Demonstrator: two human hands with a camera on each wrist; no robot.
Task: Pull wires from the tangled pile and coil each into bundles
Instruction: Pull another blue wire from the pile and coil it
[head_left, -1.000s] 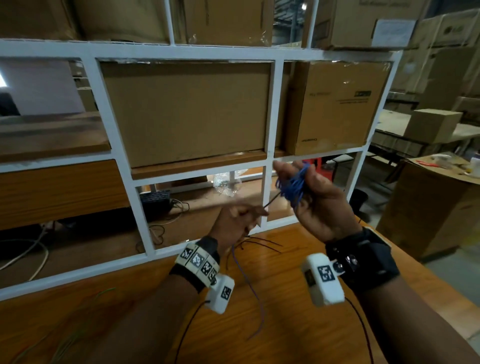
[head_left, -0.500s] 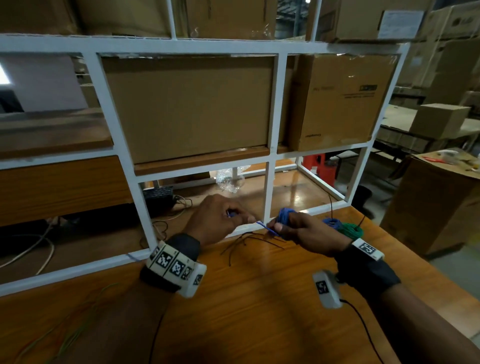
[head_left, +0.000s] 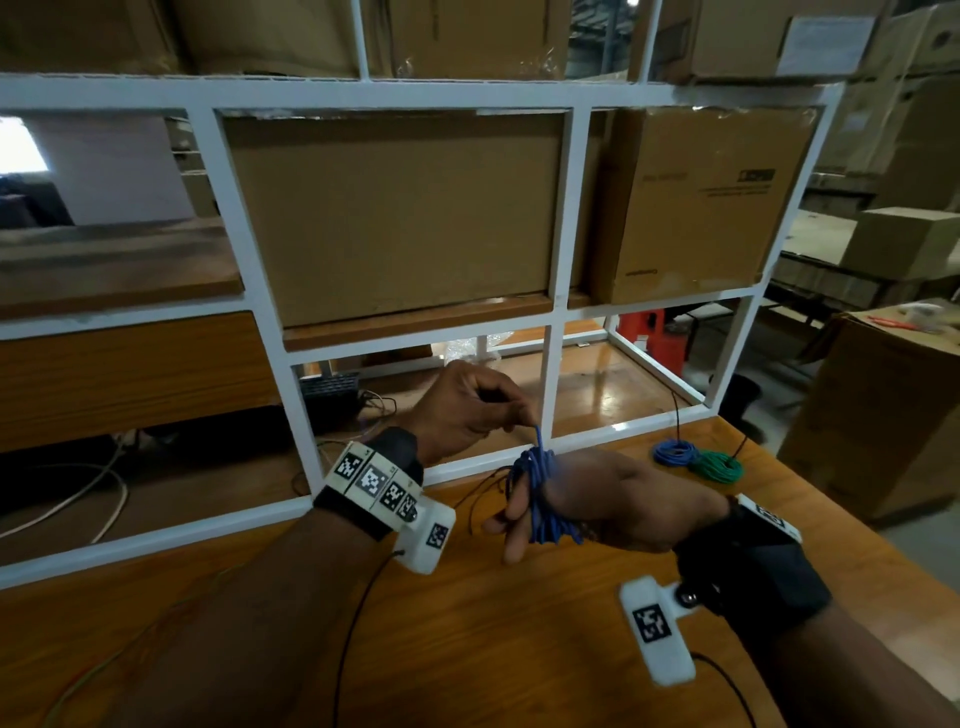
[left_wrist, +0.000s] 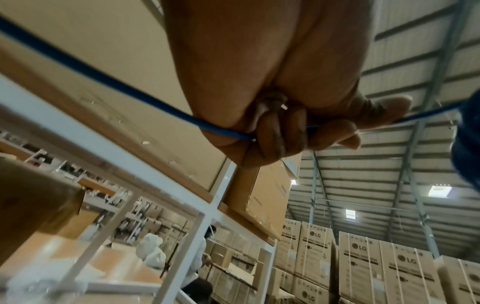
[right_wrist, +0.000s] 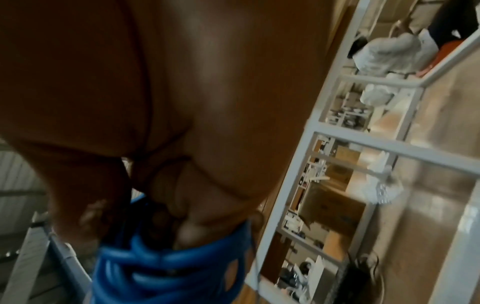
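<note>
My right hand (head_left: 524, 517) hovers just above the wooden table (head_left: 467, 654) with a blue wire (head_left: 543, 499) wound in several loops round its fingers. The right wrist view shows those blue loops (right_wrist: 161, 267) tight against the fingers. My left hand (head_left: 519, 423) is higher and to the left, pinching the wire's free end just above the coil. In the left wrist view the blue wire (left_wrist: 228, 133) runs through the curled fingers (left_wrist: 280, 131). A few thin dark wires (head_left: 483, 493) lie on the table behind the right hand.
Two finished coils, one blue (head_left: 675, 452) and one green (head_left: 719, 465), lie at the table's far right. A white shelf frame (head_left: 558, 312) with cardboard boxes (head_left: 395, 218) stands right behind my hands. A thin greenish wire (head_left: 104, 665) trails at the near left.
My right hand came down from shelf height to just over the table with the blue coil. My left hand rose and brought the wire's free end up over the coil.
</note>
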